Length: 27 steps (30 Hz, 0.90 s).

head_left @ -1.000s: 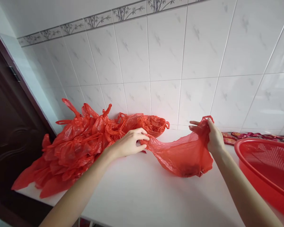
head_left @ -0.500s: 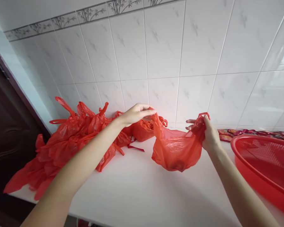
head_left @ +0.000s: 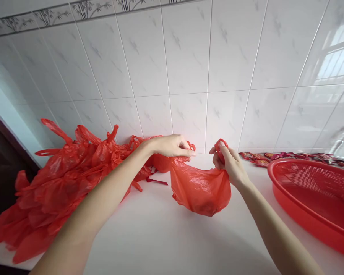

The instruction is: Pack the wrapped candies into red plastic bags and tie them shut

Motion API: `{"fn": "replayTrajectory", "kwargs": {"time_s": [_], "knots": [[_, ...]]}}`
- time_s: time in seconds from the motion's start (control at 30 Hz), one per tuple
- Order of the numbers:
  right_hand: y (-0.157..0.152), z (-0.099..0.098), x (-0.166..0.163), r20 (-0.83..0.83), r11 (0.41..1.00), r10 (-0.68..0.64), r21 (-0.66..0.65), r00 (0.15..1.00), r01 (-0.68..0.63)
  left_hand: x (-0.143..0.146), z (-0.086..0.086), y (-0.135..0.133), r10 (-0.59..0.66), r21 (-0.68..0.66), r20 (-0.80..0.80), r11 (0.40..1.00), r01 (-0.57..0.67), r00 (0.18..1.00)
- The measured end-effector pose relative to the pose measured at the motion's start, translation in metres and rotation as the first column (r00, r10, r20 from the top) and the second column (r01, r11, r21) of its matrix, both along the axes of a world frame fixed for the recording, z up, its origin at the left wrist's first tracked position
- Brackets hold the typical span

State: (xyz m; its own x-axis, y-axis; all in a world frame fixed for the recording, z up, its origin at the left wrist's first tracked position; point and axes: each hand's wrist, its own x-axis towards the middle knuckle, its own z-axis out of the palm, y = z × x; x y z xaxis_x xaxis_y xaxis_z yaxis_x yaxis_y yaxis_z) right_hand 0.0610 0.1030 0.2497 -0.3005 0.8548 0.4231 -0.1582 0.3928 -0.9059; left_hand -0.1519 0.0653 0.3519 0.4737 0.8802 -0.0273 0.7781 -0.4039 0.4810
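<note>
A thin red plastic bag hangs between my two hands, sagging in the middle over the white table, with something darker showing faintly at its bottom. My left hand pinches its left upper end between thumb and fingers. The other end is bunched in my right hand, thumb on top of the gathered plastic. What lies inside the bag cannot be made out. Behind my left hand and forearm rises a heap of tied red plastic bags, partly covered by my arm.
A red plastic basket with perforated sides stands at the right. Small red packets lie along the tiled wall behind it. A dark red ribbon lies beside the heap on the white table.
Both hands have come down slightly and closer together, the right one folding its end of the bag into a tighter bunch. The view has shifted to the right.
</note>
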Motion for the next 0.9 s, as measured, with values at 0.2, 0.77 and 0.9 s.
{"fn": "replayTrajectory", "kwargs": {"time_s": [0.2,0.77,0.9], "knots": [[0.005,0.009,0.017,0.040,0.994,-0.105,0.034,0.994,0.104,-0.015,0.025,-0.006,0.205,0.139,-0.118,0.972,-0.188,0.972],[0.000,0.004,0.003,0.079,0.996,-0.086,0.025,0.993,0.085,0.044,-0.018,0.011,0.047,-0.039,0.702,0.999,-0.028,0.711],[0.004,-0.003,-0.001,0.117,0.988,-0.126,0.101,0.985,0.115,0.058,-0.026,0.019,0.156,-0.047,0.659,0.985,-0.167,0.736]]}}
